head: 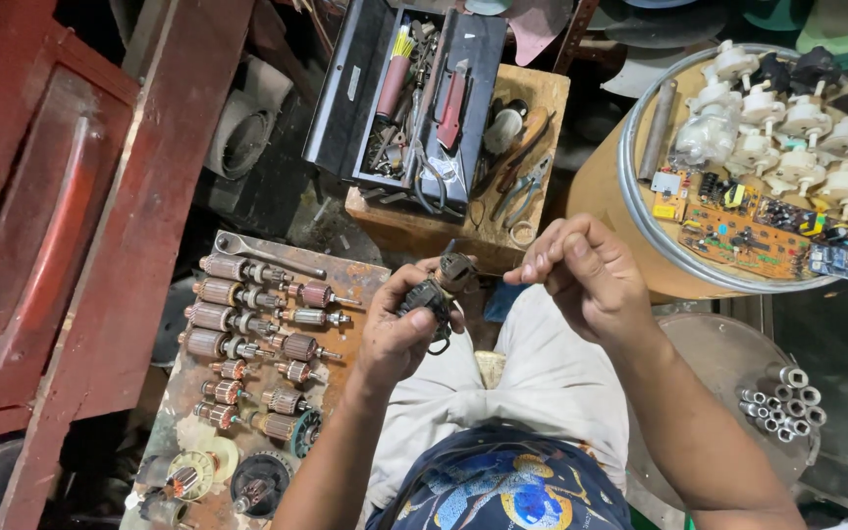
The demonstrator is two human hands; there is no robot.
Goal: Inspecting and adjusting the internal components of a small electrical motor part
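We hold a small dark motor part (pixel 436 288) in our left hand (pixel 399 329), the fingers wrapped round its lower body so that its brownish upper end sticks out above the thumb, over our lap. Our right hand (pixel 586 275) hovers just beside it on the right, fingertips (pixel 532 270) pinched together near that upper end; whether they nip a thin wire or close on nothing, we cannot tell. To our left, a rusty board (pixel 360 280) carries rows of copper-wound armatures (pixel 247 339), with a spanner (pixel 267 253) lying along its far edge, well apart from the part we hold. Ahead of us an open black toolbox (pixel 345 98) stands on a wooden block (pixel 532 93), with pliers (pixel 522 186) beside it. To the right a round drum lid (pixel 630 157) bears green circuit boards (pixel 748 231) and white plastic fittings (pixel 787 118), and metal sockets (pixel 787 402) lie on a grey disc (pixel 709 353) near our right forearm.
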